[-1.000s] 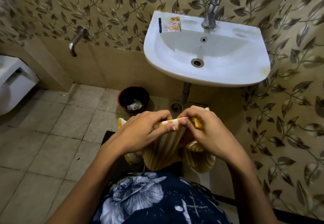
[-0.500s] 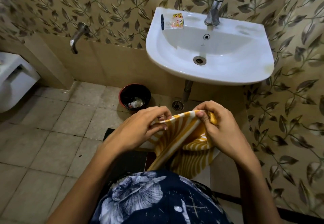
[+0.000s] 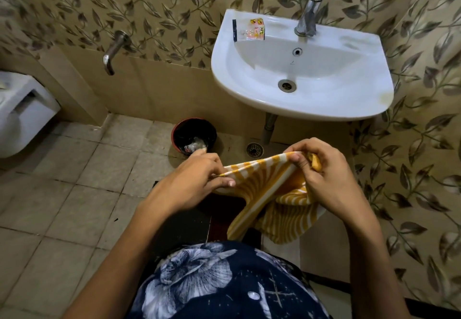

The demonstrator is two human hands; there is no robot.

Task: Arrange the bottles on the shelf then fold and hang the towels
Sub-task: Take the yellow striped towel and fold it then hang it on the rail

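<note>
I see my left hand (image 3: 193,181) and right hand (image 3: 321,176) pinching the yellow striped towel (image 3: 269,194) below the washbasin (image 3: 301,69); a dark wastebin (image 3: 194,135) sits far left on the floor.

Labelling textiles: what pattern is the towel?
Yellow and white stripes on the towel, clearest in the head view.

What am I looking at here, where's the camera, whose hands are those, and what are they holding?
The camera sits on a person's head, looking forward and down, so the two arms reaching in from below are that person's own. The left hand and right hand each pinch the top edge of a yellow-and-white striped towel, holding it spread between them while the rest hangs down. This is a bathroom: a white sink with a tap on the wall ahead, a small sachet on its rim, and a dark bin on the tiled floor.
</note>
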